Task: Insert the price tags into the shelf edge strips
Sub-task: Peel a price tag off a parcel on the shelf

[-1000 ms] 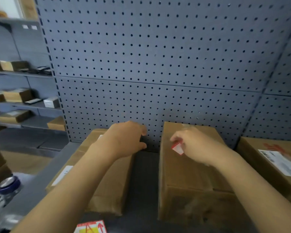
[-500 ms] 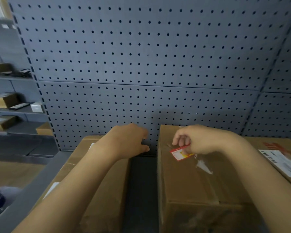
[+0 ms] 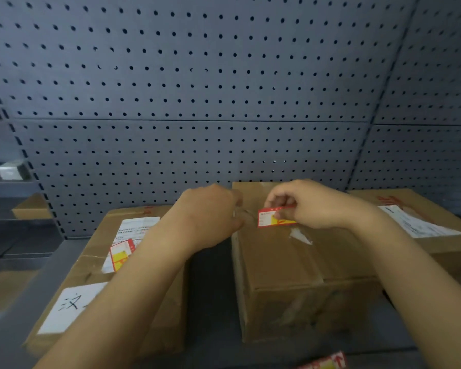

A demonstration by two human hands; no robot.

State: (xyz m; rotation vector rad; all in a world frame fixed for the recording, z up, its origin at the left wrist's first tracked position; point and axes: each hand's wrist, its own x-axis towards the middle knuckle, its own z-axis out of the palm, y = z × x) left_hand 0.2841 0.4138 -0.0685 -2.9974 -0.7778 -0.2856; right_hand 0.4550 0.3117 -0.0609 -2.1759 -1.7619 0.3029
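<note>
My right hand [image 3: 312,203] pinches a small red and yellow price tag [image 3: 270,218] above the top of the middle cardboard box [image 3: 290,262]. My left hand [image 3: 210,214] hovers close to the tag's left end, fingers curled toward it; whether it touches the tag is unclear. A second price tag [image 3: 121,253] lies on the left cardboard box [image 3: 96,265]. A third red tag [image 3: 328,363] peeks in at the bottom edge, at the shelf's front.
A grey pegboard wall [image 3: 197,102] stands right behind the boxes. A third box [image 3: 421,222] with a white label sits on the right. The dark shelf surface [image 3: 210,288] shows between the boxes. Other shelves with boxes are far left.
The view has shifted right and down. My right hand turned the tag flat and face-up, and my left hand moved closer to it.
</note>
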